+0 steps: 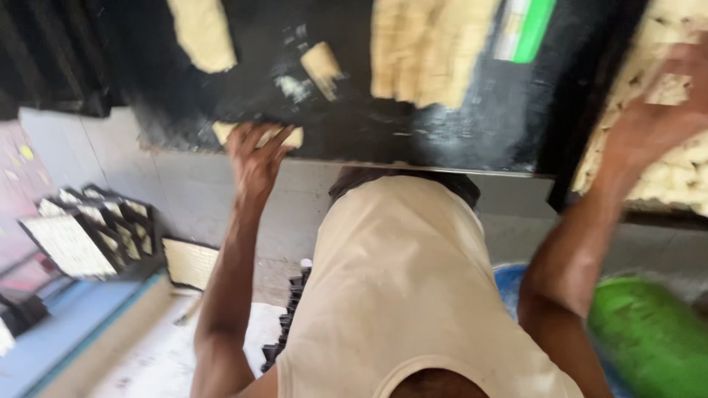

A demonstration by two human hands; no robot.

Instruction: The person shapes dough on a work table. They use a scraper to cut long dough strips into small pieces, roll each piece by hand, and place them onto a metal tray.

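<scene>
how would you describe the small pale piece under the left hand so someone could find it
Find the black table across the top, smeared with pale dough. At its near edge, the left hand presses a small pale piece. Unlike the bigger patches, it sits right at the rim.

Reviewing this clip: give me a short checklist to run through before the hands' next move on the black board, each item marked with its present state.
1. Left hand has a grip on the pale slab at the edge of the black board: ok, fingers curl over it.
2. Right hand placed on the crumbly pale mass: ok.
3. Right hand sharp enough to judge its grip: not ok, motion blur.
4. Large pale patch apart from both hands: ok.
5. Green container apart from the right elbow: cannot tell.
</scene>
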